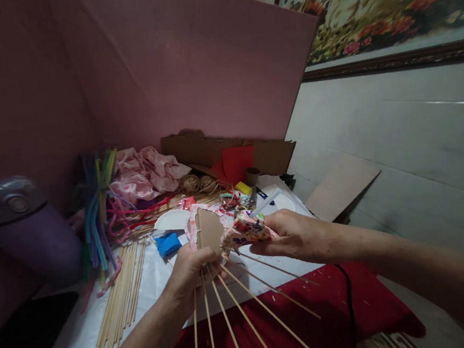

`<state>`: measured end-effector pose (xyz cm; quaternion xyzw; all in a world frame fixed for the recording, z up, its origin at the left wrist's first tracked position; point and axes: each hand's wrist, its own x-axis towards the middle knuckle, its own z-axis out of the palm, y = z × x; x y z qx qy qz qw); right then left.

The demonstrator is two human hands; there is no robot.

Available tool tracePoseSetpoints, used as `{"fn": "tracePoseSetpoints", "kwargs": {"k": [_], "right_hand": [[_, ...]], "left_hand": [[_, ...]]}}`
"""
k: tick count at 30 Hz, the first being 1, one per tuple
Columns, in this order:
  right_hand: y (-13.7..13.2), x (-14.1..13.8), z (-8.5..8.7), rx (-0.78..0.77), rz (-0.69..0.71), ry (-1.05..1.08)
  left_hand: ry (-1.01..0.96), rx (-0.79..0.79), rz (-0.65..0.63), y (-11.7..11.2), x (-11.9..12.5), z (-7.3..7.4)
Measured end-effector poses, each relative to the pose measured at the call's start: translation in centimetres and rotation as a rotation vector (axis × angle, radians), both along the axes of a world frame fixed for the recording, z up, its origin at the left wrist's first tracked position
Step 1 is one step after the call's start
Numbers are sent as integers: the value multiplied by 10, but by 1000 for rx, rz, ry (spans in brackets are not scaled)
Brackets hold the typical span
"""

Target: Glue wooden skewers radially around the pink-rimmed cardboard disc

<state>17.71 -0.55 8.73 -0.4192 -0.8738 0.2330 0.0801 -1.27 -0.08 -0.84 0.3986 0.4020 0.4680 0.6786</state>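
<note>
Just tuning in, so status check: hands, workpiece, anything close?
Left hand grips cardboard; right hand holds floral-patterned tool. Sticks fan out below. Blue packet near left hand.

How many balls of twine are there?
2 in view: one ball beside the pink cloth, the other ball just right of it. More may be hidden.

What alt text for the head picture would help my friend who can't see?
A left hand holds a cardboard piece with thin sticks fanning toward us, while the right hand holds a flower-patterned object. Pink cloth and twine balls lie behind.
</note>
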Motion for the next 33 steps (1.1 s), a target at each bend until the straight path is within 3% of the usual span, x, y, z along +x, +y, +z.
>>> {"fn": "tracePoseSetpoints", "kwargs": {"k": [9,33], "right_hand": [[-1,-1,1,2,12,11],[0,2,-1,9,-2,-2]], "left_hand": [[-16,37,-19,2,-1,-4],[-45,49,-16,-1,1,3]]}}
